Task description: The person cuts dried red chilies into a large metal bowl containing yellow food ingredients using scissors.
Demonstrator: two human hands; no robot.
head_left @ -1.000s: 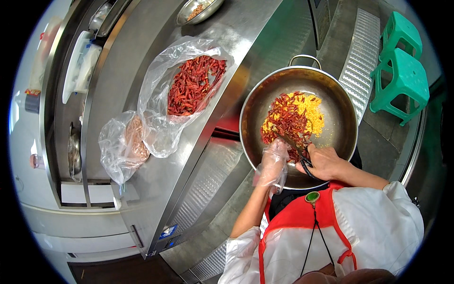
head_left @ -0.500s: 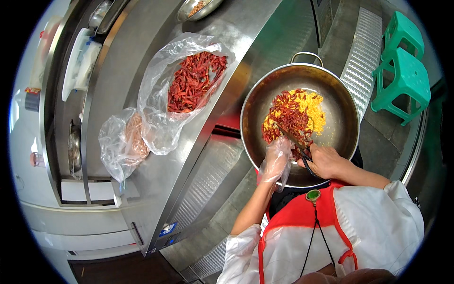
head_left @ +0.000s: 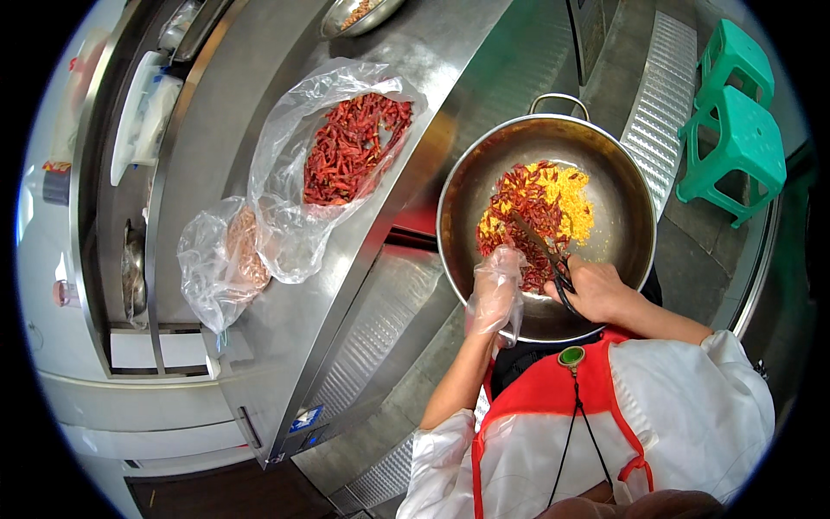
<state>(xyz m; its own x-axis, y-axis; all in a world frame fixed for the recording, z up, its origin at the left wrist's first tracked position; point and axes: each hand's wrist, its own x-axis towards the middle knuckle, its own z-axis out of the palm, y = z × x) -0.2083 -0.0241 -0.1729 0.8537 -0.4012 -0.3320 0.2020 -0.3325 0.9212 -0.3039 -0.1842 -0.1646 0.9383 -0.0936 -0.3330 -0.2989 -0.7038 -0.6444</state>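
A wide metal pan [head_left: 627, 203] with a loop handle sits close in front of me. In it lie cut dried red chilies [head_left: 527, 197] beside and partly over yellow crumbly bits [head_left: 566, 203]. My right hand [head_left: 592, 290] grips dark-handled scissors [head_left: 540, 242], their blades pointing up and left over the chilies. Left of the blades, my left hand [head_left: 497, 281] wears a clear plastic glove and is closed above the pan's near side. Whatever its fingers hold is hidden.
On the steel counter [head_left: 328, 281] at the left, an open clear bag holds whole dried chilies [head_left: 354, 151]. Beside it is a tied bag of reddish-brown contents [head_left: 246, 251]. A metal bowl [head_left: 359, 16] stands farther back. Green plastic stools [head_left: 743, 143] stand at the right.
My left hand has drawn slightly left, away from the scissors. The scissors' blades now show more fully, pointing farther up over the chilies.
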